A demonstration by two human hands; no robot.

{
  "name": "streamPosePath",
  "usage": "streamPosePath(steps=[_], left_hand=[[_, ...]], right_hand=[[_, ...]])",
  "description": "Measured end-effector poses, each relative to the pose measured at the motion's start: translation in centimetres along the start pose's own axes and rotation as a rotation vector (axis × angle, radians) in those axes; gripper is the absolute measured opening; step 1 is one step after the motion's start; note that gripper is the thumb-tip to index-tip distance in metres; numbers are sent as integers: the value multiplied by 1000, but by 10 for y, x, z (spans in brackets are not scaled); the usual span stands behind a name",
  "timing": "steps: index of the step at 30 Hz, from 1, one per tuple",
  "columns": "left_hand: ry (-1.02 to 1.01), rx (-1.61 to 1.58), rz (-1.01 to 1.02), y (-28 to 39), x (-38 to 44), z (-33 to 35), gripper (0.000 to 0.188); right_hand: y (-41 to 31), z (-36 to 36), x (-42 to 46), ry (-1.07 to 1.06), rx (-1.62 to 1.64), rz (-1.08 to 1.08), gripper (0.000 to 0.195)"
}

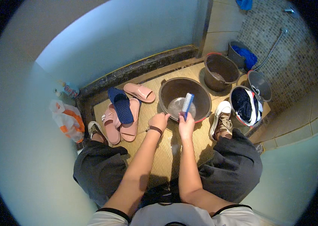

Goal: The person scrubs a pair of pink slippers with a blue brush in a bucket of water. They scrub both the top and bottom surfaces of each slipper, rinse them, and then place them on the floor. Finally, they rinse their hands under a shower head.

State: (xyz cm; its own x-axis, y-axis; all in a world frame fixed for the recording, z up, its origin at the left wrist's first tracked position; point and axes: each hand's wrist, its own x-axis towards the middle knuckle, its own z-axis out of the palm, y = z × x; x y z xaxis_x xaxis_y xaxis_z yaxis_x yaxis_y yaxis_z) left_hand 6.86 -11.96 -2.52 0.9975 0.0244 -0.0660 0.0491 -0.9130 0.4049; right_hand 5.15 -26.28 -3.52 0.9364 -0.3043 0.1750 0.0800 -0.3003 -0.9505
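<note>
My right hand [186,125] grips the blue handle of a scrub brush [187,104]. Its white bristles face left, above the open mouth of a large dark bucket [201,84]. At that bucket's near left rim is my left hand [159,122], thumb against the edge and the other fingers curled, partly hidden from view. A shallow layer of water [173,106] seems to lie at the bottom. Left of the bucket, a navy slipper [121,106] rests across several pink slippers [130,128]. Another pink slipper [139,92] lies by itself just beyond them.
A dark bucket [211,77] stands behind right. Nearer, a bucket [239,120] holds dark and white cloth [245,106]; a smaller one [263,90] adjoins it. Blue cloth [245,55] hangs from a corner bucket. A plastic bag [70,121] and bottles [70,89] stand left, on ribbed matting [159,158]'s side.
</note>
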Motion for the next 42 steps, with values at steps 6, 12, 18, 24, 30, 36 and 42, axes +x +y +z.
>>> streamPosePath(steps=[6,12,18,24,30,36,42], left_hand=[[172,484,442,25,-23,-35,18],[243,840,911,33,-75,-75,14],[14,978,1217,40,-120,-106,18],[-300,1055,1249,27,-125,-67,16],[-242,757,1169,-9,-119,-12,17],[-274,816,1032,-25,-109,-55,18],[-257,798,939,-34,-104,-73,18]], right_hand=[[-6,2,-8,-41,367,350,17],[-12,1,-18,-108,488,498,14],[-31,-14,-21,-87,403,436,12],[-100,-31,-38,-278,-58,-20,23],[-136,-6,-83,-707,-190,-158,31],[-168,-11,-99,-595,-457,-141,26],[-142,22,-107,-525,-209,-208,26]])
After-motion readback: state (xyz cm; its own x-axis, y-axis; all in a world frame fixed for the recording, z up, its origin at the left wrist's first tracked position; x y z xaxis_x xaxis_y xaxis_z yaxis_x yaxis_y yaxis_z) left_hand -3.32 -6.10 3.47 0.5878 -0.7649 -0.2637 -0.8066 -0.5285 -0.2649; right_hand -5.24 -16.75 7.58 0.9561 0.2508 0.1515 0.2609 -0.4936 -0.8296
